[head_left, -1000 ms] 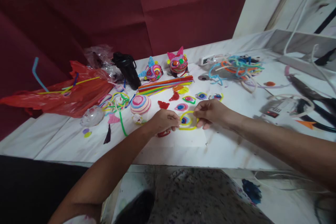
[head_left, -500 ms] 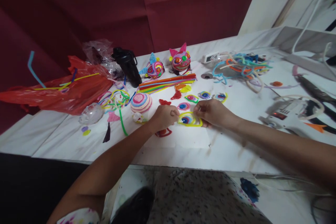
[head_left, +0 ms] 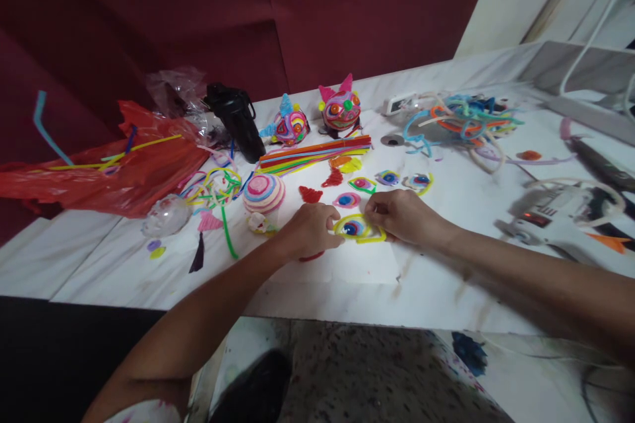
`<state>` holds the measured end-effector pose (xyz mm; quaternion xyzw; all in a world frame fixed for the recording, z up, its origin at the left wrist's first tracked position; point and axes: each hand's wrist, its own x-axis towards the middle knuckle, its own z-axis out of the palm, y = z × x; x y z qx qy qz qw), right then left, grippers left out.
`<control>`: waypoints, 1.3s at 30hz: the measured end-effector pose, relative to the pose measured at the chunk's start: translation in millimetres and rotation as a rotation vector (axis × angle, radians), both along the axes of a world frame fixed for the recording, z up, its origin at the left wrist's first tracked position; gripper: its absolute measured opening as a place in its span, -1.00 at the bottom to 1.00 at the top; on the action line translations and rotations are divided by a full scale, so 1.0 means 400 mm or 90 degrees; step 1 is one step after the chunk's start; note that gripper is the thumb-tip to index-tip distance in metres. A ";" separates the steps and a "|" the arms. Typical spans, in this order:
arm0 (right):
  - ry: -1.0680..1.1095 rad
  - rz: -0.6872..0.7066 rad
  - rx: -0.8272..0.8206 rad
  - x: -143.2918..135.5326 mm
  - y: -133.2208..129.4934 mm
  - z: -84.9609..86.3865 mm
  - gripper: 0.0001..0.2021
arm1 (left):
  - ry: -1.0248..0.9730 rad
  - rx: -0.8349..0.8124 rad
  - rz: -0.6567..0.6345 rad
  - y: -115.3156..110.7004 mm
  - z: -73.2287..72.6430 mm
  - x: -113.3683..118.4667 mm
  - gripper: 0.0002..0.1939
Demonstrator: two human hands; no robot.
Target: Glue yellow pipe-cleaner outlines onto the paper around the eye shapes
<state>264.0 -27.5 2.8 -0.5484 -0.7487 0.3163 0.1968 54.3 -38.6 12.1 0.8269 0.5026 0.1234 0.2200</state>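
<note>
My left hand [head_left: 311, 228] pinches the left end of a yellow pipe cleaner [head_left: 376, 239] bent round an eye shape. Inside that outline lies a blue, white and red eye piece [head_left: 353, 229], just above the white paper. At its right side, the fingers of my right hand [head_left: 391, 215] are closed on the same yellow pipe cleaner. Just behind the hands lie a pink eye piece [head_left: 346, 200], a green-edged eye piece [head_left: 362, 184] and other eye pieces. A red curved piece [head_left: 311, 256] is partly hidden under my left hand.
Left stand a striped ball [head_left: 264, 193], a clear plastic ball [head_left: 167, 214] and a red plastic bag [head_left: 163, 172]. Behind are a pipe cleaner bundle [head_left: 317, 153], a black bottle [head_left: 235, 120] and two decorated heads [head_left: 340, 108]. A white glue gun [head_left: 548, 215] lies right.
The yellow pipe cleaner's loose end has shifted at the lower right of the eye piece. My left hand has turned slightly and covers more of the red piece. The camera view has shifted a little.
</note>
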 end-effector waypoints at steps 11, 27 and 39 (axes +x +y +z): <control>-0.053 0.036 0.057 -0.001 0.012 -0.004 -0.86 | 0.081 0.046 0.009 -0.006 -0.001 0.021 -0.77; -0.051 0.037 0.066 0.006 0.014 -0.014 -0.89 | 0.089 0.071 -0.119 -0.002 -0.002 0.004 -0.55; -0.049 0.021 0.055 0.011 0.022 -0.022 -0.89 | -0.007 0.017 -0.181 0.045 0.001 -0.012 -0.58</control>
